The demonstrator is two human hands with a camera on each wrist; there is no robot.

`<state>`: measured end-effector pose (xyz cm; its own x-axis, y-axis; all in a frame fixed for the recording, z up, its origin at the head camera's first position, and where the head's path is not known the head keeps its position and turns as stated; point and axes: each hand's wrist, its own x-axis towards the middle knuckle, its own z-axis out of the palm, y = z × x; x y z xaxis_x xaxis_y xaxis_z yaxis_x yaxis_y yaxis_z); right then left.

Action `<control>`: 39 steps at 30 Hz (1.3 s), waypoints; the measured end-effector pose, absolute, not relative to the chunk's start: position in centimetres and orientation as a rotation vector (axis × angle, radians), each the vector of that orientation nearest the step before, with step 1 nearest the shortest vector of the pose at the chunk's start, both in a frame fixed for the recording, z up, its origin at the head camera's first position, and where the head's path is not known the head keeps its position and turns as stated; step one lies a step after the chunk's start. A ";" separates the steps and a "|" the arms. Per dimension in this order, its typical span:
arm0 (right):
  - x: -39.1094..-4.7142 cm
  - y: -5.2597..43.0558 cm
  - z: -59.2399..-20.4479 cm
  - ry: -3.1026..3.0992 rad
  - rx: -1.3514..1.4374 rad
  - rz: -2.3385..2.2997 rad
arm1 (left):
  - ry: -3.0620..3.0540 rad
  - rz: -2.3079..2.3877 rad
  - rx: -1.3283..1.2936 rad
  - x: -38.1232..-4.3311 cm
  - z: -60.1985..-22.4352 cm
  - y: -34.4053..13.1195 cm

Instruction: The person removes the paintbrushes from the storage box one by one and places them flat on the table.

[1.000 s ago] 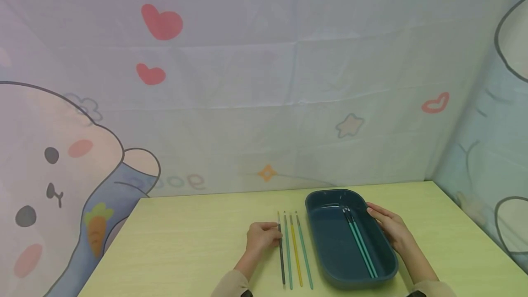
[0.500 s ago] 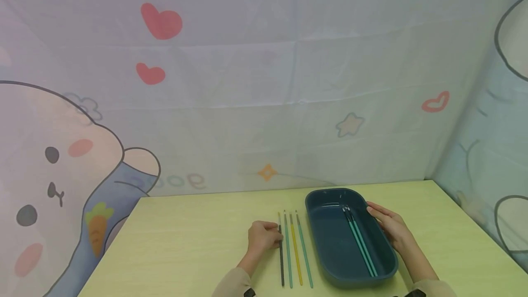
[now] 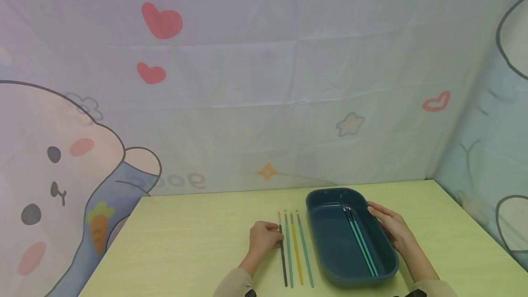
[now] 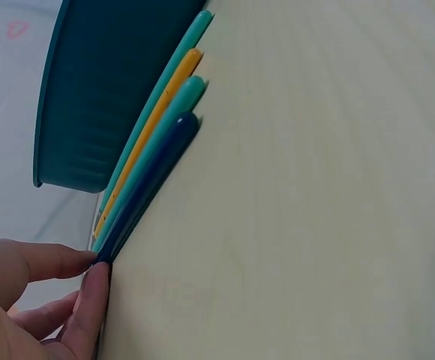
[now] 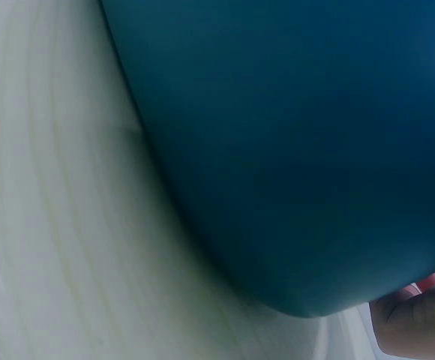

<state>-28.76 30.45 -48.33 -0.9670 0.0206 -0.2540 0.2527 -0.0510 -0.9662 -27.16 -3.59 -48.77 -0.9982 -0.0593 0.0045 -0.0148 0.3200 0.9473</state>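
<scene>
My left hand (image 3: 264, 237) pinches a dark-handled paintbrush (image 3: 283, 265) between thumb and fingertips, near its bristle end. In the left wrist view, the dark handle (image 4: 154, 169) lies close over the table beside the other handles. To its right a green paintbrush (image 3: 288, 251), a yellow paintbrush (image 3: 296, 251) and another green paintbrush (image 3: 305, 253) lie side by side, bristles pointing away. A dark blue tray (image 3: 334, 242) stands right of them, with two green paintbrushes (image 3: 360, 244) inside. My right hand (image 3: 393, 228) holds the tray's right rim; the tray's wall hides most of it in the right wrist view.
The pale yellow table (image 3: 198, 237) runs back to a cloth backdrop (image 3: 247, 141) printed with hearts and a cartoon animal (image 3: 62, 173). A second cloth side (image 3: 486, 150) borders the table on the right.
The near end of the dark paintbrush has swung slightly right, closer to the green one, with my left hand still pinching it. My right hand and the tray stay put.
</scene>
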 end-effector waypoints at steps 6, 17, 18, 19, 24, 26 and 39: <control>-28.7 30.6 -48.3 2.072 0.298 -2.122 | -2.540 -1.808 0.090 -27.2 -48.7 -3.5; -28.7 30.6 -48.3 2.066 0.291 -2.128 | -2.470 -1.753 0.214 -27.2 -48.3 -3.7; -28.7 30.6 -48.3 2.069 0.293 -2.126 | -2.456 -1.767 0.220 -27.2 -48.3 -3.8; -28.7 30.6 -48.3 2.074 0.293 -2.123 | -2.444 -1.789 0.228 -27.2 -48.3 -3.8; -28.6 30.5 -48.2 2.088 0.292 -2.112 | -2.396 -1.889 0.234 -27.2 -48.0 -3.8; -28.6 30.5 -48.2 2.087 0.289 -2.113 | -2.383 -1.910 0.225 -27.1 -47.7 -3.7; -28.6 30.3 -48.1 2.079 0.285 -2.121 | -2.352 -2.041 0.219 -26.7 -45.7 -2.1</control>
